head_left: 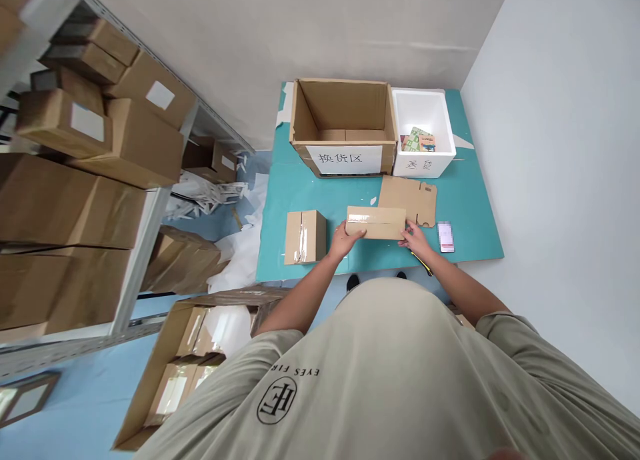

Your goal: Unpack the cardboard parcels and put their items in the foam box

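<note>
In front of the large open box [354,107], the left hand [345,241] and right hand [417,240] grip opposite ends of the small carton [380,229], its tape [363,219] seemingly uncut; the second carton [311,239], before that box's left side, also looks sealed; neither appears opened yet.

Brown boxes [133,140] on metal shelving [141,260]

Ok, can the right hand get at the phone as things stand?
Probably yes: the phone lies on the teal table beside the right hand, with nothing visible between them. That hand is gripping the small carton, though, so it would likely need to let go first.
</note>
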A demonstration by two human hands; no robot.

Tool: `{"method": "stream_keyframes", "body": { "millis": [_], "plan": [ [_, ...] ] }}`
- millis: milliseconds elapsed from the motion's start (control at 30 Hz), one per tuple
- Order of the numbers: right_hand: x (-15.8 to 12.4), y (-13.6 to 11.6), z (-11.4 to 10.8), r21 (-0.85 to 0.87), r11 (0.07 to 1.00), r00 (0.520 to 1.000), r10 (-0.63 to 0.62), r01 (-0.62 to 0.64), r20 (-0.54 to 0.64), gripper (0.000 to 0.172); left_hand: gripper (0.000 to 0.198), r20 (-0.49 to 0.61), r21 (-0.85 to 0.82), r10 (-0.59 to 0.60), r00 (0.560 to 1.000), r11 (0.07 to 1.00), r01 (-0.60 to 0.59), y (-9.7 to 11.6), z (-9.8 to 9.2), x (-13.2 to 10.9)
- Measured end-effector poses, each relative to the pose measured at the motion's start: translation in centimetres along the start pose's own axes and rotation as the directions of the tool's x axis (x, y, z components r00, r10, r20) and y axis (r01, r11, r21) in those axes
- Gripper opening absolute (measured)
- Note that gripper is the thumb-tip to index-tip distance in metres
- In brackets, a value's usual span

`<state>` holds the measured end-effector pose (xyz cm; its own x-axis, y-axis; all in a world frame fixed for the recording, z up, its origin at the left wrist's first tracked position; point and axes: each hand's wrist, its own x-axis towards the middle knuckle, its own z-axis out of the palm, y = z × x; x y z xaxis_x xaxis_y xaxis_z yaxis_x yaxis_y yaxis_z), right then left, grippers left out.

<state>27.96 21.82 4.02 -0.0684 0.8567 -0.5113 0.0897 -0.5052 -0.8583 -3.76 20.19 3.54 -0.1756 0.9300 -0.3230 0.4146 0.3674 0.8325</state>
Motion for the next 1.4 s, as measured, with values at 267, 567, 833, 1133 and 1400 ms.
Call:
{"method": "stream_keyframes", "body": {
  "millis": [267, 567, 833, 1133, 1400],
  "plan": [
    [1.5, 0.0, -1.1, -0.163, 0.980, 0.994, 0.109, -0.112, -0.029, 0.050, 0.125, 0.181, 0.409, 0.058, 0.982, 0.903, -0.129, 1.3, -0.5, 0.4],
    [-4.5, 8.1, -7.6, -0.859, 0.494, 0.990, 0.059, -0.138, -0.125, 0.070, 0.167, 0.356, 0.409, 0.330, 0.875, 0.787, -0.463, 0.4, -1.5, 2.3],
    [-5.7, 10.3, -6.0, -0.980, 0.147, 0.973, 0.206, -0.133, -0.101, 0.075, 0.166, 0.424, 0.361, 0.389, 0.818, 0.756, -0.546, -1.4, -2.8, 3.8],
    [-5.0, 8.6, -5.2, -0.892, 0.317, 0.925, 0.306, -0.321, -0.224, 0.045, 0.178, 0.358, 0.316, 0.356, 0.863, 0.824, -0.470, -3.5, -3.4, 3.0],
    [-8.0, 7.6, -6.4, -0.549, 0.710, 0.888, 0.256, -0.441, -0.383, 0.018, 0.178, 0.364, 0.337, 0.295, 0.884, 0.843, -0.420, -3.7, -3.7, 3.0]
  ]
}}
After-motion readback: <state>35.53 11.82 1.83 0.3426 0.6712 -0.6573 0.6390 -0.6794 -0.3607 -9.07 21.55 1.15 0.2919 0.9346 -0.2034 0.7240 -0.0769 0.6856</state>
